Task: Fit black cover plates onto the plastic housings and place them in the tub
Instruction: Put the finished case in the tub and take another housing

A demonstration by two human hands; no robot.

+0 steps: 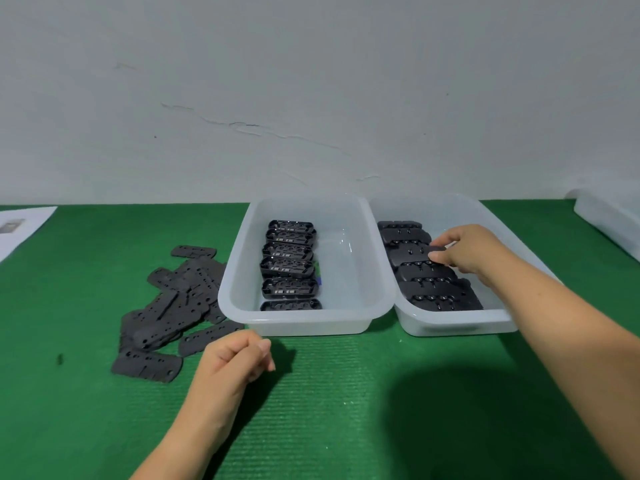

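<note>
Pinching one covered housing (414, 255) by its right end, the person's right hand (465, 249) is reaching into the right-hand tub (453, 323), thumb and fingers closed on the part as it sits tilted in the middle of the row of finished pieces (431, 289) lined up front to back in there. Over on the other side, the left hand (239, 356) is resting on the green mat (346, 393) just in front of the middle tub (304, 323), curled into a loose fist and holding nothing as far as anyone can tell (fingers are folded in, so a tiny part could be hiding). That middle tub is holding a single row of open black housings (289, 266) along its left side, insides facing up, with the right half of it bare. Left of it, a messy pile of loose black cover plates (173, 306) is lying on the mat, a few of them touching the tub's wall, and one plate (147, 367) is sitting flat at the near edge of the pile close to the left hand. A sheet of paper (20, 226) is poking in at the far left, and another pale tub (609, 220) is showing at the far right edge.
</note>
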